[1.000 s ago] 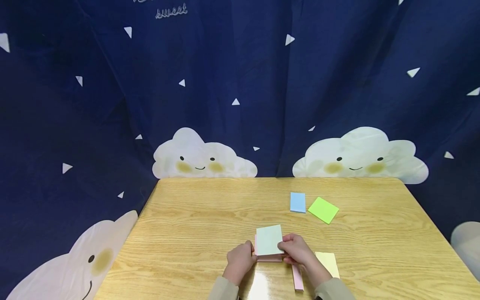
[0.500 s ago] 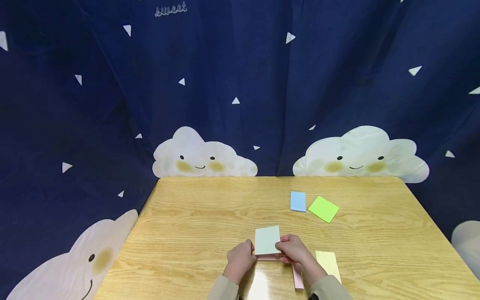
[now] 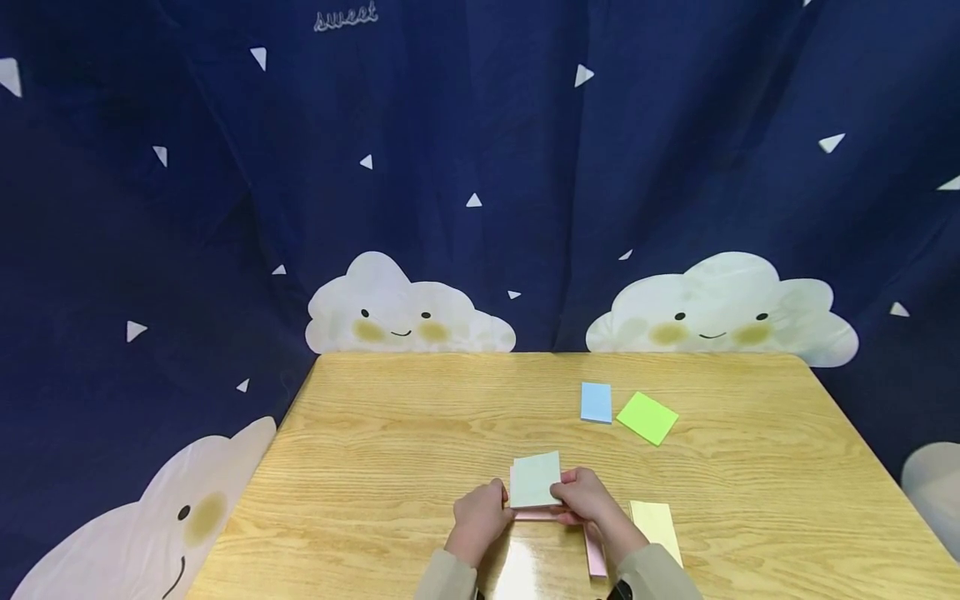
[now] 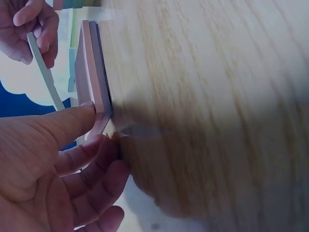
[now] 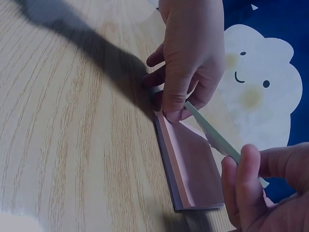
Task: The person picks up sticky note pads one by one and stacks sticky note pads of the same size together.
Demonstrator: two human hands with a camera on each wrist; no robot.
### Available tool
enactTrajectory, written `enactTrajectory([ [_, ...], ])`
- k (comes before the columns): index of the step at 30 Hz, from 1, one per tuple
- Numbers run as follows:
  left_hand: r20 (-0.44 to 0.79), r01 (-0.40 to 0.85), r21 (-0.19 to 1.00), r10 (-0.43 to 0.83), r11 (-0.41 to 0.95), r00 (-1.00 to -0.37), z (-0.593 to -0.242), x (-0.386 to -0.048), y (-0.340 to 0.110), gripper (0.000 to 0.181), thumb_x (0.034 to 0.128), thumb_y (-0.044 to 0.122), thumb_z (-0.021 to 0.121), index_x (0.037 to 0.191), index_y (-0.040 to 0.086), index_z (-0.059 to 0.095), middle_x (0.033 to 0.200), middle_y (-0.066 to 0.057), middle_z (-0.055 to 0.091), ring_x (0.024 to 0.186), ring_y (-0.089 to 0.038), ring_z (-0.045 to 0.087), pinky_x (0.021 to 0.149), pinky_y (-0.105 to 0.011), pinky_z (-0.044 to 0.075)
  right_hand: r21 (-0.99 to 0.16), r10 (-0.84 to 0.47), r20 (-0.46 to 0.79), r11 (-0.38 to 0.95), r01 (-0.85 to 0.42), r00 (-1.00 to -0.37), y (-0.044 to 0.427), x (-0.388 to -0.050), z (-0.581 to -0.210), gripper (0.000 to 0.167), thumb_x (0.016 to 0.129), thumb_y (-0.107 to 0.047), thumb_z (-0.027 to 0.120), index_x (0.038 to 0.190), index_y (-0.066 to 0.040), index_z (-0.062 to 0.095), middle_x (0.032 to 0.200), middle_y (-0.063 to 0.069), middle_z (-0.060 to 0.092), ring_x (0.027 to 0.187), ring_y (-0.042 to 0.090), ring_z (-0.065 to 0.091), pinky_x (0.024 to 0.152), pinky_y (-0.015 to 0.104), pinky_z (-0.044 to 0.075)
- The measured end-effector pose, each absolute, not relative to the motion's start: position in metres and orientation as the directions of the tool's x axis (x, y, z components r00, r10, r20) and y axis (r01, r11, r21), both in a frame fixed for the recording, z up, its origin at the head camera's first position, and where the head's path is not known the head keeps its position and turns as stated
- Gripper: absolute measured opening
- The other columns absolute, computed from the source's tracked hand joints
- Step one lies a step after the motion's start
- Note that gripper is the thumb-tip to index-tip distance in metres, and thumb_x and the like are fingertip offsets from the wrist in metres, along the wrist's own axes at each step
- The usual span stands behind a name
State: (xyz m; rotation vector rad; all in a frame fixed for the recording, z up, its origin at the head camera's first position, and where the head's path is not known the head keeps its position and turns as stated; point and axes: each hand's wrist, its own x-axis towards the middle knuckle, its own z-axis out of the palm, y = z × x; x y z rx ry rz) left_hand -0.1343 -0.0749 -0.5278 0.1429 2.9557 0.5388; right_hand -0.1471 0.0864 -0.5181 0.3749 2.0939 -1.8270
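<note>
My right hand [image 3: 588, 498] pinches a pale green sticky note pad [image 3: 536, 480] by its right side, thumb on top. In the right wrist view this pad [image 5: 212, 133] slants above a stack of sticky note pads [image 5: 190, 166], pink on top with a purplish layer at the bottom. My left hand [image 3: 480, 517] pinches a near corner of that stack. The left wrist view has its thumb on the pink top of the stack [image 4: 91, 67] and its other fingers curled by the edge. From the head, the green pad covers most of the stack.
A blue pad [image 3: 596, 402] and a lime green pad [image 3: 648, 418] lie farther back on the wooden table [image 3: 390, 433]. Beside my right forearm are a pale yellow pad [image 3: 656, 532] and a narrow pink pad [image 3: 595, 553], partly hidden. A dark blue curtain [image 3: 480, 125] hangs behind.
The pale green pad and my right hand have shifted slightly left. My left hand has stayed at the stack; the other pads lie where they were.
</note>
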Motion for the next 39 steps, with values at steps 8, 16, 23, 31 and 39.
enactTrajectory([
  [8, -0.081, 0.075, 0.326, 0.107, 0.943, -0.991, -0.525, -0.135, -0.078, 0.011, 0.0795, 0.016, 0.064, 0.075, 0.015, 0.054, 0.067, 0.001, 0.056, 0.063, -0.018, 0.057, 0.053, -0.036, 0.041, -0.901, -0.028, -0.423, 0.122, 0.417, -0.906, 0.086, -0.147, -0.518, 0.023, 0.072, 0.007, 0.049, 0.094, 0.012, 0.042, 0.071, 0.015, 0.049, 0.047, 0.013, 0.055, 0.041, 0.020, 0.045],
  [16, -0.072, 0.020, 0.389, 0.052, 0.921, -0.996, -0.527, -0.138, -0.076, 0.018, 0.0870, 0.021, 0.051, 0.071, 0.013, 0.053, 0.066, -0.001, 0.056, 0.061, -0.020, 0.056, 0.054, -0.040, 0.041, -0.893, -0.045, -0.433, 0.158, 0.422, -0.900, 0.086, -0.148, -0.518, 0.026, 0.074, 0.007, 0.049, 0.098, 0.014, 0.041, 0.075, 0.016, 0.049, 0.049, 0.013, 0.056, 0.043, 0.021, 0.046],
  [23, -0.092, -0.010, 0.428, 0.033, 0.904, -0.995, -0.528, -0.138, -0.069, 0.027, 0.0859, 0.032, 0.054, 0.067, 0.014, 0.048, 0.058, 0.004, 0.045, 0.051, -0.012, 0.043, 0.048, -0.032, 0.035, -0.884, -0.074, -0.440, 0.210, 0.418, -0.895, 0.086, -0.148, -0.517, 0.025, 0.074, 0.005, 0.050, 0.097, 0.013, 0.044, 0.075, 0.016, 0.053, 0.051, 0.013, 0.057, 0.044, 0.022, 0.047],
  [31, -0.086, -0.025, 0.395, 0.010, 0.918, -0.996, -0.528, -0.139, -0.066, 0.026, 0.0807, 0.030, 0.061, 0.067, 0.013, 0.046, 0.058, 0.003, 0.046, 0.050, -0.013, 0.043, 0.048, -0.033, 0.035, -0.875, -0.106, -0.403, 0.335, 0.349, -0.909, 0.083, -0.147, -0.506, 0.023, 0.073, 0.002, 0.048, 0.094, 0.010, 0.044, 0.064, 0.010, 0.049, 0.044, 0.011, 0.050, 0.038, 0.019, 0.043],
  [39, -0.089, -0.022, 0.389, 0.013, 0.921, -0.996, -0.530, -0.139, -0.065, 0.025, 0.0806, 0.030, 0.062, 0.068, 0.013, 0.048, 0.059, 0.002, 0.048, 0.051, -0.014, 0.046, 0.048, -0.034, 0.037, -0.777, -0.151, -0.348, 0.598, 0.195, -0.925, 0.086, -0.146, -0.489, 0.012, 0.076, -0.001, 0.048, 0.066, -0.005, 0.043, 0.051, 0.005, 0.045, 0.034, 0.009, 0.039, 0.036, 0.023, 0.041],
])
